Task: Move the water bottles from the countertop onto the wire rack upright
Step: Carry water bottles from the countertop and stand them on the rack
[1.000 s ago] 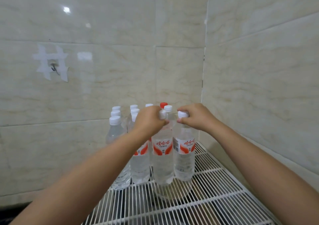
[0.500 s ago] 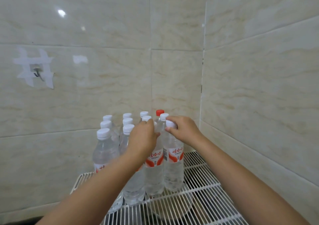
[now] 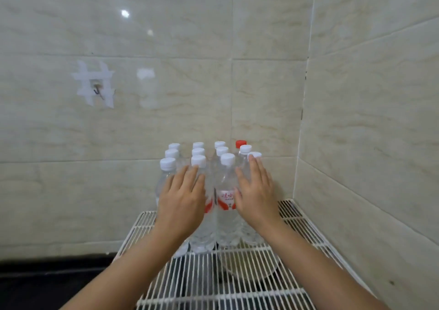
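Observation:
Several clear water bottles (image 3: pixel 226 205) with white caps and red-and-white labels stand upright in tight rows at the back of a white wire rack (image 3: pixel 240 283), in the tiled corner. One bottle with a red cap (image 3: pixel 240 143) stands at the back right. My left hand (image 3: pixel 182 200) lies flat, fingers apart, against the front of the left bottles. My right hand (image 3: pixel 256 192) lies flat against the front right bottles, fingertips near a white cap (image 3: pixel 254 155). Neither hand holds anything.
Beige tiled walls close in behind and on the right. A small metal hook (image 3: pixel 97 90) with white tape around it is on the back wall. A dark countertop (image 3: pixel 54 283) lies left of the rack. A round pale object (image 3: pixel 249 262) shows under the rack wires.
Both hands have let go of the bottle caps and dropped lower, opening flat against the fronts of the bottles. The view has shifted, showing more of the rack.

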The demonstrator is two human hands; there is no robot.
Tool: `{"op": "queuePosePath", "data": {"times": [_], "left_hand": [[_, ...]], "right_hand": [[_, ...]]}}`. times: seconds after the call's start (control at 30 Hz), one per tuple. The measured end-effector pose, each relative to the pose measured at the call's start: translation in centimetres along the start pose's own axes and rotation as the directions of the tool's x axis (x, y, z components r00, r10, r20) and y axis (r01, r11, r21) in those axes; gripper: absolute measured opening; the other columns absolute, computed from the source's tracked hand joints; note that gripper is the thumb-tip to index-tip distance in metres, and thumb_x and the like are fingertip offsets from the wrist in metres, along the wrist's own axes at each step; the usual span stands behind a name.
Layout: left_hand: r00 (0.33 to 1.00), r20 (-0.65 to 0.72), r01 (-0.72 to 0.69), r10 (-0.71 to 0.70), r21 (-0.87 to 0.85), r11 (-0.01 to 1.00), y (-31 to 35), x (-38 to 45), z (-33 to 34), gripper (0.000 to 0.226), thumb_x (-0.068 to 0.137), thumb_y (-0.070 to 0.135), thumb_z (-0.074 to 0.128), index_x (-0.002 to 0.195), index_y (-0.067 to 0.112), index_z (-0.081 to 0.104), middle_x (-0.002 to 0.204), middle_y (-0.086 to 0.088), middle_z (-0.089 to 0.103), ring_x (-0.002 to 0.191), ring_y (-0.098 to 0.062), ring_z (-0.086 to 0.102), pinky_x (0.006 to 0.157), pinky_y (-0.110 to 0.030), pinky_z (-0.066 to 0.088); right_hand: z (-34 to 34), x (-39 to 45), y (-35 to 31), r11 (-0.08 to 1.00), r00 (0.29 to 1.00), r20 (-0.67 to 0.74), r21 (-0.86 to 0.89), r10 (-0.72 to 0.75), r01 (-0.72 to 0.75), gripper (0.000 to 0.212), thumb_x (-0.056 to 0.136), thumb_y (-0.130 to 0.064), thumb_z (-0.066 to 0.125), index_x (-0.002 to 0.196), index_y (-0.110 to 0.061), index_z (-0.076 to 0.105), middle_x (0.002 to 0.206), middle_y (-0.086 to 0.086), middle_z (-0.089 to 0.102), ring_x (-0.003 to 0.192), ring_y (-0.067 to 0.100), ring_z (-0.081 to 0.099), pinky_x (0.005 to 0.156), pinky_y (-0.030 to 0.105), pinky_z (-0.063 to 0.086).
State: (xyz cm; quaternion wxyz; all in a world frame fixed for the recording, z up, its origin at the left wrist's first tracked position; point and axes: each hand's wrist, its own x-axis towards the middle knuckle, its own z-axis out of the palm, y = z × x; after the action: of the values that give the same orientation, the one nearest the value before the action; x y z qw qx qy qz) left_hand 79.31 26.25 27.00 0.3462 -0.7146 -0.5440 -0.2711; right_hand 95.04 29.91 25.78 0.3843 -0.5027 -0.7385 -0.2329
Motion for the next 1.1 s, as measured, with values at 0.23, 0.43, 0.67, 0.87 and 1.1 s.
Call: {"op": "queuePosePath", "data": {"times": [0.23,0.43,0.67,0.87,1.1], "left_hand": [[0.903,0.236,0.302,-0.358,0.243,0.922,-7.2,-10.6,-5.2,0.031,0.066,0.011,0.058,0.092,-0.001,0.068,0.1,-0.021,0.07,0.092,-0.04,0.066,0.07,-0.049,0.055],[0.764,0.163,0.526,-0.625,0.404,0.748,-15.8,-22.6,-13.7,0.027,0.074,0.015,0.051,0.088,0.001,0.069,0.094,-0.018,0.072,0.088,-0.038,0.068,0.066,-0.044,0.056],[0.546,0.089,0.72,-0.833,0.459,0.521,-25.1,-39.0,-21.9,0.034,0.086,0.013,0.055,0.117,0.0,0.057,0.129,-0.024,0.054,0.124,-0.042,0.044,0.103,-0.049,0.036],[0.418,0.145,0.76,-0.897,0.485,0.433,-31.5,-52.4,-28.3,0.04,0.092,0.019,0.044,0.129,0.005,0.046,0.142,-0.015,0.041,0.136,-0.035,0.029,0.111,-0.04,0.023],[0.161,0.115,0.815,-0.98,0.545,0.198,-37.9,-64.1,-32.3,0.045,0.096,0.031,0.032,0.139,0.019,0.03,0.153,-0.003,0.023,0.142,-0.026,0.012,0.113,-0.04,0.016]], "right_hand": [[1.0,-1.7,-11.6,0.905,0.983,-0.033,0.386,-0.178,0.177,0.04,0.071,-0.009,0.069,0.109,0.002,0.062,0.121,0.03,0.057,0.114,0.05,0.051,0.093,0.064,0.038],[0.6,-5.9,-28.9,0.674,0.895,-0.02,0.65,-0.447,0.351,0.041,0.066,-0.011,0.073,0.105,0.0,0.065,0.11,0.026,0.065,0.102,0.044,0.061,0.085,0.059,0.046],[-0.5,-13.2,-48.0,0.491,0.766,-0.019,0.757,-0.642,0.431,0.036,0.064,-0.013,0.077,0.097,-0.003,0.069,0.105,0.021,0.069,0.098,0.041,0.064,0.079,0.058,0.05],[-0.5,-21.4,-63.5,0.43,0.685,0.064,0.819,-0.726,0.38,0.038,0.071,-0.013,0.072,0.106,0.001,0.064,0.113,0.027,0.063,0.106,0.046,0.058,0.086,0.06,0.045],[2.1,-28.7,-76.7,0.479,0.491,0.278,0.805,-0.826,0.35,0.049,0.093,-0.032,0.041,0.137,-0.013,0.034,0.149,0.012,0.029,0.139,0.027,0.023,0.112,0.044,0.017]]}}
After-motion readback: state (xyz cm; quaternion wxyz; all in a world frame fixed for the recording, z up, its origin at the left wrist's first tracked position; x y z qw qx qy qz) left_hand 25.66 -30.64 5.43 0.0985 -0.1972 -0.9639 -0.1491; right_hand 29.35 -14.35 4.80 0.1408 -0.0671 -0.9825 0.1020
